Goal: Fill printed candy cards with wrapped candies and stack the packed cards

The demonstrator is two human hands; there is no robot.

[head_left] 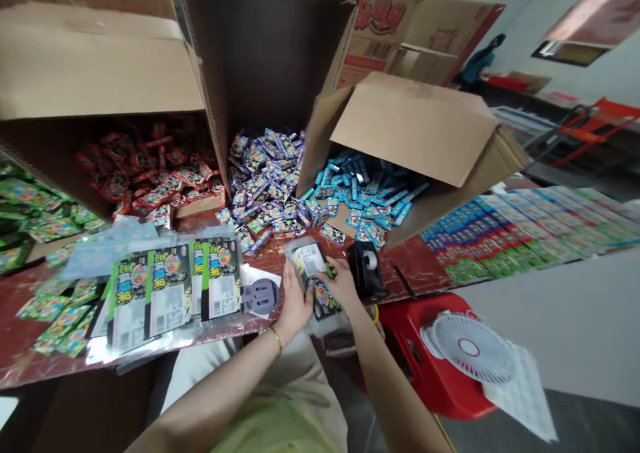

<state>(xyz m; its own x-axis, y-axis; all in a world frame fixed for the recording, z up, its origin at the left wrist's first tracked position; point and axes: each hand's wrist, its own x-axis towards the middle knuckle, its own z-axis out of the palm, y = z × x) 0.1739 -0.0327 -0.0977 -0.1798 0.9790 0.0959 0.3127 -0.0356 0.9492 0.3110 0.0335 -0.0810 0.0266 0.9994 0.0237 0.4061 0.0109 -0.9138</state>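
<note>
A clear plastic bag with a black printed card (324,299) is held between both hands at the table's front edge. My left hand (294,299) grips its left side, fingers along the edge and thumb on the front. On the upper right side, my right hand (341,285) is closed on the bag, its fingertips on the card. Left of the hands lies a grey round plastic piece (261,297) on white paper. Further left, several similar bags with black cards (170,286) lie overlapped. A black tape dispenser (367,273) stands just right of my right hand.
Open cartons hold red packets (160,179), purple packets (270,179) and blue packets (367,199). Green packets (65,319) lie at left. Filled bags (520,233) form a row at right. A white fan (467,347) rests on a red stool (445,399). A person (477,63) is in the background.
</note>
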